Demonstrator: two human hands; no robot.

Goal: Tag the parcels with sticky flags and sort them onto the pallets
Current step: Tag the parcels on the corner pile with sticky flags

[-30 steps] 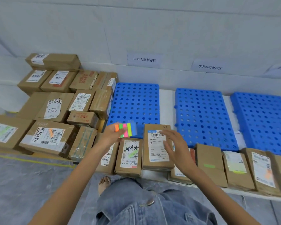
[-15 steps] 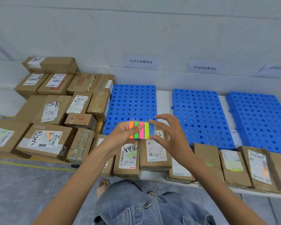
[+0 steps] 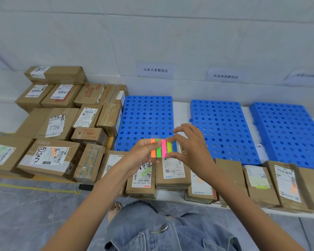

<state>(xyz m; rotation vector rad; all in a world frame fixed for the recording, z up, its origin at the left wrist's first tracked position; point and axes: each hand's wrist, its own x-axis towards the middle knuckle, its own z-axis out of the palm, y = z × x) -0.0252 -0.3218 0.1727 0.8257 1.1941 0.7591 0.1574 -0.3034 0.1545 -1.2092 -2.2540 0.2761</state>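
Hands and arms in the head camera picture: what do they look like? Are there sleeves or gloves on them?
Both are bare. The left hand and right hand wear no gloves, and I see no rings, watch or bracelet. The left forearm and right forearm show no sleeves as far as the picture reaches. Lower down, the person wears blue denim with a metal button.

A low white platform along the wall carries three blue perforated pallets, all lying flat. A second pallet lies left of the middle pallet and a third pallet lies right of it, with white strips between. In front of it, brown parcels line the platform's near edge. Far to its left, cardboard boxes are piled by the grey floor.
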